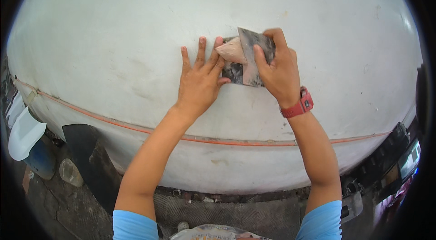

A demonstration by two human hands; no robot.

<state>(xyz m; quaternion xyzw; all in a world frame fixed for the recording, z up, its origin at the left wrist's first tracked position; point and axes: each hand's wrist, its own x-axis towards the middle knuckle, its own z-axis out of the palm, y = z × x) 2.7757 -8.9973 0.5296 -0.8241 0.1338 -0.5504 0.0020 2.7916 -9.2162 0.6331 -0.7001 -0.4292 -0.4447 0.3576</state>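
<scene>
My left hand (pixel 200 81) is against a large white panel (pixel 113 31), its outer fingers spread. Its thumb and index finger grip the left edge of a dark, smeared flat plate (pixel 234 73). A lump of pale pink putty (pixel 232 51) sits between this plate and a grey rectangular putty spreader (pixel 250 42). The spreader is tilted, its edge at the putty, with my right hand (pixel 281 69) closed around its right side. Its thumb presses on the face, and the other fingertips are hidden behind. A red watch (pixel 299 103) is on my right wrist.
An orange-red strip (pixel 218 141) runs across the lower panel. Below left stand a dark curved panel (pixel 88 153), a white curved piece (pixel 25 133), a blue drum (pixel 41 160) and a clear tub (pixel 71 172). Black parts (pixel 381 158) lie along the lower right.
</scene>
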